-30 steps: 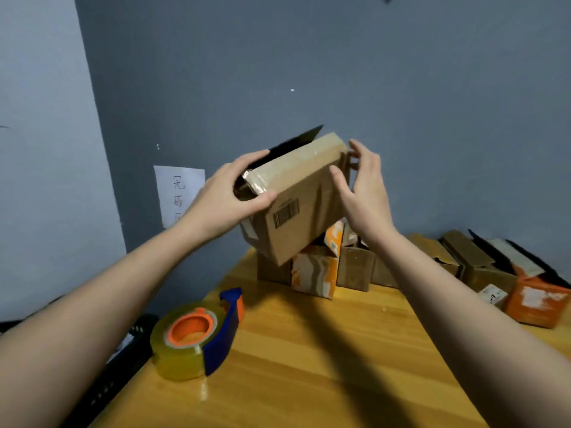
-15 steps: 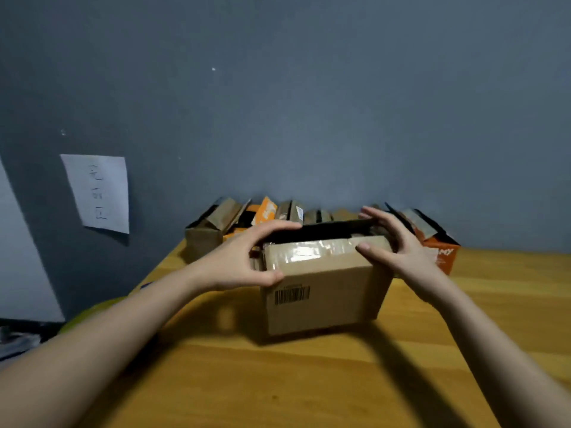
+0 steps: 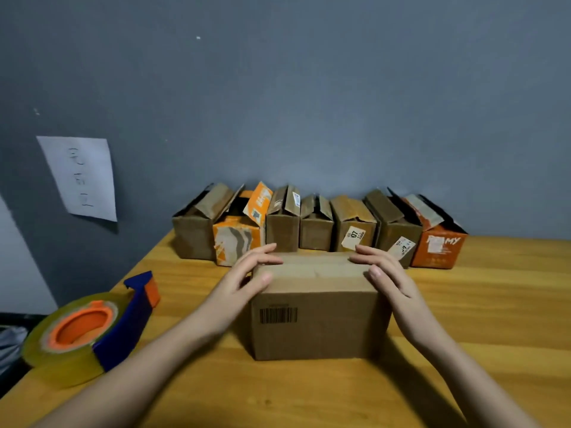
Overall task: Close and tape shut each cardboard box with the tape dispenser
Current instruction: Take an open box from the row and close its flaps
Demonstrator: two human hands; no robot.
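Head: hands (image 3: 247, 278) seemingly flat on box (image 3: 315, 316).

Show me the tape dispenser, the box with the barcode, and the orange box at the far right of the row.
tape dispenser (image 3: 80, 330): head view, orange hub.
barcode box (image 3: 318, 322): head view, front face.
orange box (image 3: 438, 250): head view, front face.

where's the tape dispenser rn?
Head view: the tape dispenser lies on the wooden table near its left edge, left of the barcode box and apart from the left hand.
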